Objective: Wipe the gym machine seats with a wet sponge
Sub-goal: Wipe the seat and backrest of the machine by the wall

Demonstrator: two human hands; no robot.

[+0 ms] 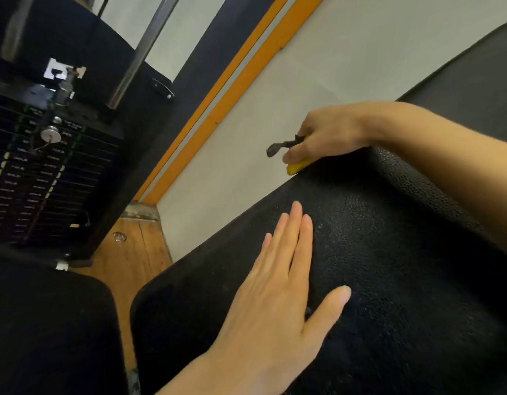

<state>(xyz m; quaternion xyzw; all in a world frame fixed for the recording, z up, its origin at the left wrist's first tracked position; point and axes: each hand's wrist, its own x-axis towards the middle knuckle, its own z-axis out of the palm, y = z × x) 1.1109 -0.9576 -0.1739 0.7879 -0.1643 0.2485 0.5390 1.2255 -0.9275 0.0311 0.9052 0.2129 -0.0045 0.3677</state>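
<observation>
A black weight stack [44, 172] stood at the far left over the wooden floor [129, 252]. The left hand [278, 295] lay flat, fingers straight, on the black textured seat pad [389, 266]. Farther right, the right hand [329, 135] curled round a yellow sponge [296, 167] pressed against the pad's upper edge, near the white wall [318, 67].
</observation>
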